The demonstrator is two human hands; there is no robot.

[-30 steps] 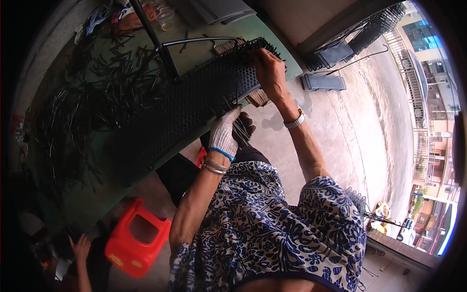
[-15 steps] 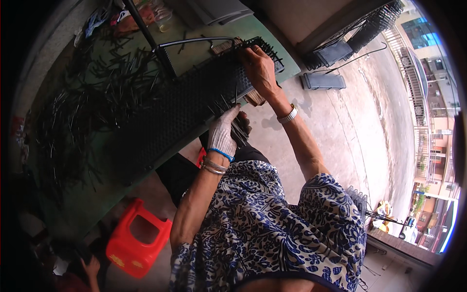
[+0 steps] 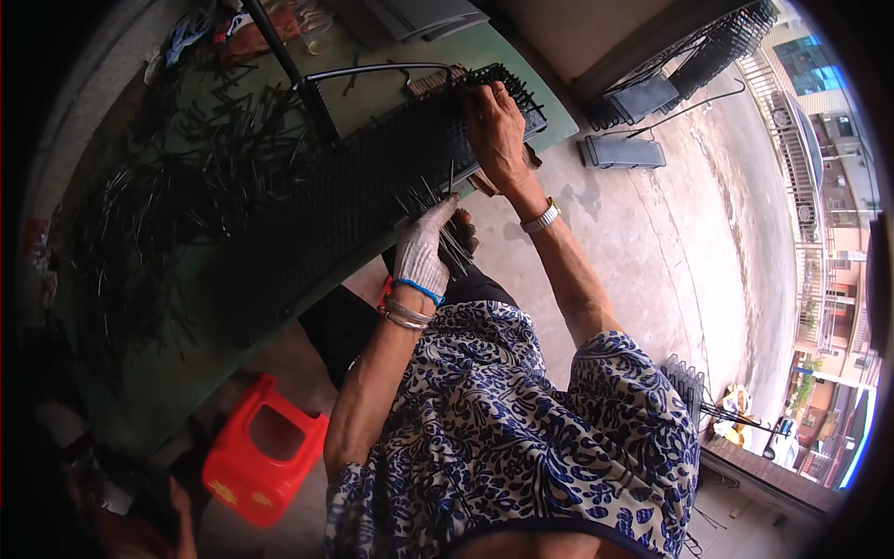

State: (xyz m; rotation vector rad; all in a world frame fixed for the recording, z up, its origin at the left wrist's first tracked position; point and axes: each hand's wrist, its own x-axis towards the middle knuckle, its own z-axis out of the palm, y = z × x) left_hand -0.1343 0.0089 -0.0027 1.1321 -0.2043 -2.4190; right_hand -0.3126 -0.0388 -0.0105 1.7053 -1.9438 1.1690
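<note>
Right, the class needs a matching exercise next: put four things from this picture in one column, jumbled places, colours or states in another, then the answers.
1. Left hand
2. Right hand
3. Stool
4. Heap of dark rods

A. Bright red
B. Spread over the green table
C. Bare, at the perforated black panel
D. Whitish-gloved, holding thin rods

Pairs: 1-D; 2-C; 3-A; 4-B

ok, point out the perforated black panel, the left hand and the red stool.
Perforated black panel (image 3: pixel 365 183): head view, on its holed face, about midway along.
Left hand (image 3: pixel 425 250): head view, on the gloved back of the hand.
Red stool (image 3: pixel 253 473): head view, on the solid part below its opening.
</note>
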